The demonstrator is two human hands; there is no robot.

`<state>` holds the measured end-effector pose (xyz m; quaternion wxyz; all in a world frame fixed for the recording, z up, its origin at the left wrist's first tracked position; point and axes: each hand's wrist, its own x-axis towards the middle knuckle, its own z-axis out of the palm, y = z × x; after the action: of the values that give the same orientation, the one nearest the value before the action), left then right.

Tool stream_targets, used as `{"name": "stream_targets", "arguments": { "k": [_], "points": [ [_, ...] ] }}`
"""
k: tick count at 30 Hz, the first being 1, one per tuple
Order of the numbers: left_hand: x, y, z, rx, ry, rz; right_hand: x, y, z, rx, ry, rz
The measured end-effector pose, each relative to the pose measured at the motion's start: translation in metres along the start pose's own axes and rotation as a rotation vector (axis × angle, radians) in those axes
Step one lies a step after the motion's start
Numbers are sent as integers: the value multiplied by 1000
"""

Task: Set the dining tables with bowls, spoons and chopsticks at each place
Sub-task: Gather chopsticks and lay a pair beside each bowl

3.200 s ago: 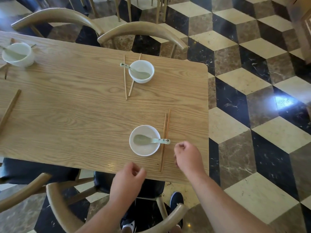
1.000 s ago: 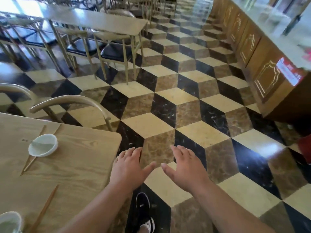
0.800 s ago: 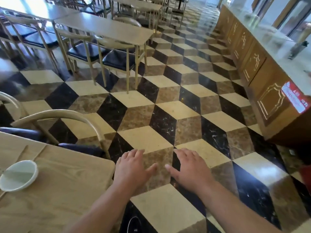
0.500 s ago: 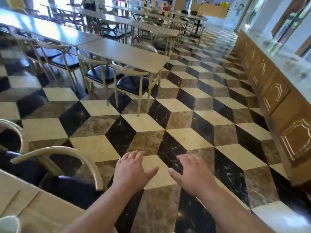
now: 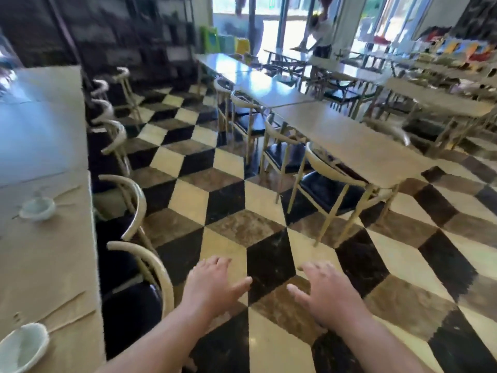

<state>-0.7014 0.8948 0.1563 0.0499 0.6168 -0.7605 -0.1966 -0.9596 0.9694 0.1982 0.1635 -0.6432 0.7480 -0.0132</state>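
Both hands are empty. The left hand [image 5: 212,286] and the right hand [image 5: 325,289] are held out palm down with the fingers spread and relaxed, above the chequered floor [image 5: 223,195] of the aisle, gripping nothing. The task's things lie on the tabletop [image 5: 53,265] at the left. A white bowl [image 5: 22,345] sits at the near place with chopsticks [image 5: 67,313] just beside it, and a second bowl [image 5: 37,208] farther along has its own pair [image 5: 66,195]. The spoons are too blurred to pick out. This reads as a walk between tables, with those places laid and nothing carried. The next move probably calls for fetching more bowls, spoons and chopsticks, though no supply shows here, and then heading for the tabletop ahead on the right [image 5: 357,141]. The aisle between the two rows is wide and open. On the left, curved chair backs [image 5: 150,265] stick out past the tabletop's edge. On the right, a chair [image 5: 328,168] and the near corner of that tabletop reach towards the path, so the middle line looks safest. Another person [image 5: 320,25] is working far off by the windows, well apart.
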Motion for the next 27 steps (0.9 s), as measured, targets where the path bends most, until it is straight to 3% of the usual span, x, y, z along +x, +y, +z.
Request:
{"name": "stream_targets", "arguments": {
  "k": [9, 16, 22, 27],
  "points": [
    [133, -27, -36, -37, 186, -282, 214, -47, -53, -68, -9, -284],
    [272, -71, -47, -102, 222, -395, 375, -100, -88, -170, -71, -334],
    [324, -116, -110, -145, 286, -538, 479, -185, -145, -129, -102, -502],
    [318, -176, -149, -108, 392, -738, 536, -290, -131, -134, -188, -748]
  ]
}}
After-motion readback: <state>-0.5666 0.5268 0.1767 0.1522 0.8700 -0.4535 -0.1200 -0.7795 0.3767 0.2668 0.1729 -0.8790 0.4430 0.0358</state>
